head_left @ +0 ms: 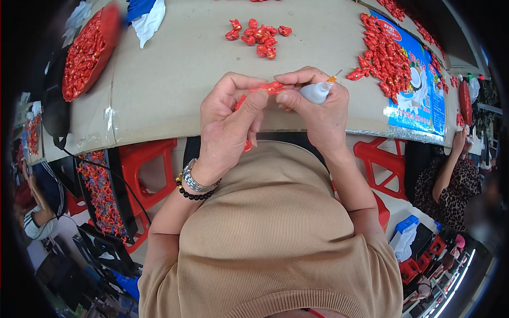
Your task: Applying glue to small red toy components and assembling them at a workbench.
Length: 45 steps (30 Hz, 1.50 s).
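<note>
Both my hands meet above the table's near edge. My left hand (231,114) is closed, pinching a small red plastic figure piece (271,88) between thumb and forefinger; more red bits show between its curled fingers. My right hand (318,106) pinches the other end of that piece with thumb and forefinger. Tucked in the same right hand is a white squeeze bottle (315,93) with an orange collar and a thin needle tip pointing up and right. Farther off on the table lies a small cluster of red figure pieces (260,36).
A red basin (106,53) full of red pieces stands at the left. Many more red pieces (389,58) lie over a blue printed sheet (424,114) at the right. Red stools (151,164) stand below the table (169,95). Another person (450,180) sits at the right.
</note>
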Available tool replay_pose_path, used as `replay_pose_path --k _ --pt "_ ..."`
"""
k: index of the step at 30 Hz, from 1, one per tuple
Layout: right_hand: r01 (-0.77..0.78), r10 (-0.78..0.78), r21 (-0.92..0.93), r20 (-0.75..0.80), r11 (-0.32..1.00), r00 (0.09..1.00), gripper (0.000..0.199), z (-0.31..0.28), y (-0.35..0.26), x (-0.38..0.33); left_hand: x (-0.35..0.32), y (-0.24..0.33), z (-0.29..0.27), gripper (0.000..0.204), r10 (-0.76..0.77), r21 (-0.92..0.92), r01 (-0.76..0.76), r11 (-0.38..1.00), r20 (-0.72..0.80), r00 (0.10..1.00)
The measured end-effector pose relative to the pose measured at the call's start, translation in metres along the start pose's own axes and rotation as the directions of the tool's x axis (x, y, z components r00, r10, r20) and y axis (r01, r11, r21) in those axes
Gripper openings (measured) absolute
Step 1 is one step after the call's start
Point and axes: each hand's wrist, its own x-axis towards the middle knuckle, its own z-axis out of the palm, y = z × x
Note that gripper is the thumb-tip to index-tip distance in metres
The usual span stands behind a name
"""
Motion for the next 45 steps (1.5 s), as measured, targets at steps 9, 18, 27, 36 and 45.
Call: replay_pose_path --k 9,18,27,36,45 --pt "0.311 -0.282 -0.224 0.155 0.924 0.947 0.017 -0.013 0.011 0.013 0.009 -0.003 -0.003 0.016 -0.015 -0.026 0.016 1.0 0.058 0.998" --pt "0.553 -0.509 -0.301 0.216 0.777 0.833 0.023 -0.013 0.016 0.026 0.021 -0.005 -0.004 0.009 -0.054 -0.057 0.059 0.997 0.084 0.995" --pt "0.538 -0.461 -0.315 0.288 0.782 0.839 0.021 -0.02 0.021 0.028 0.025 -0.009 -0.003 0.003 -0.048 0.003 0.048 0.999 0.056 0.997" --pt "0.554 -0.54 -0.365 0.15 0.748 0.828 0.023 -0.013 0.022 0.028 0.024 -0.006 0.004 0.013 -0.054 -0.108 0.054 0.993 -0.002 0.999" --pt "0.553 -0.554 -0.313 0.095 0.772 0.827 0.023 -0.015 0.023 0.024 0.019 -0.006 0.011 0.02 0.011 -0.014 -0.012 1.0 -0.088 0.996"
